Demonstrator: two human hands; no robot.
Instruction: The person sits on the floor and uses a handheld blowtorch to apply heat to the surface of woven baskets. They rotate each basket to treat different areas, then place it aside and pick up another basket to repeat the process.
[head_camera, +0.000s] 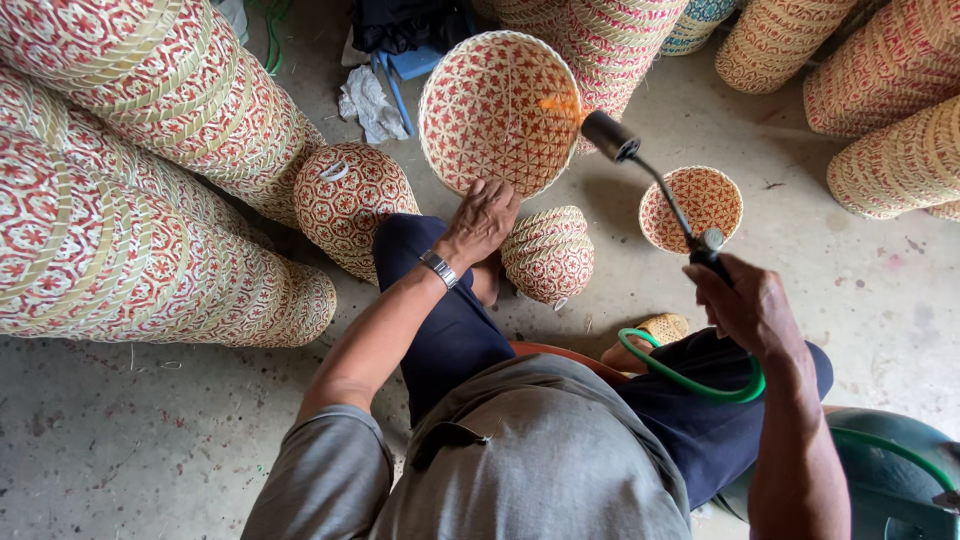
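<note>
The left hand (482, 218) grips the lower rim of a red-and-cream woven basket (497, 112), tilted open toward the person at twelve o'clock, while the right hand (745, 305), at three o'clock, is clenched around the handle of a gas torch (650, 180) whose orange flame licks the basket's rim. A green hose (690, 380) loops from the torch across the lap. Stacked baskets (130, 170) fill nine o'clock, cut off by the frame's edge; a small basket (691, 207) sits beyond the torch.

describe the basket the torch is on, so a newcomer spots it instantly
Start at the seated person's left hand, by the knee. It props up a round woven basket, red-and-cream, its open mouth facing the camera. Unlike its neighbours, this one has the gas torch flame at its rim.
</note>
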